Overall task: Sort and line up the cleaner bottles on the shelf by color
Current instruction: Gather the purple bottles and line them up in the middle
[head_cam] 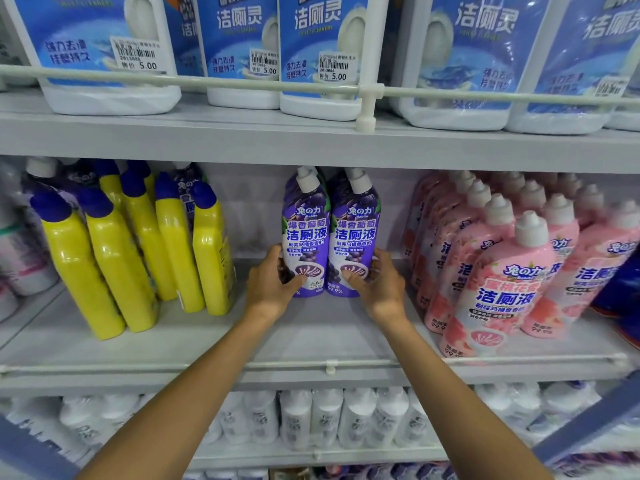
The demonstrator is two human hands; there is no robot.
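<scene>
Several yellow bottles (104,258) with blue caps lean together at the left of the grey shelf (311,334). Across a gap, the left hand (268,282) wraps the base of the left purple bottle (306,230), thumb on its label. That bottle stands upright, touching the right purple bottle (355,230), whose base the right hand (379,282) wraps the same way. Further right, pink bottles (498,282) with white caps stand packed in rows.

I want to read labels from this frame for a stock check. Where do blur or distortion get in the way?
Head view: the purple bottles between left hand and right hand read sharply; the pink bottles and the lower white bottles are blurred; the wide lens bows the upper rail and leans the yellow bottles.
</scene>
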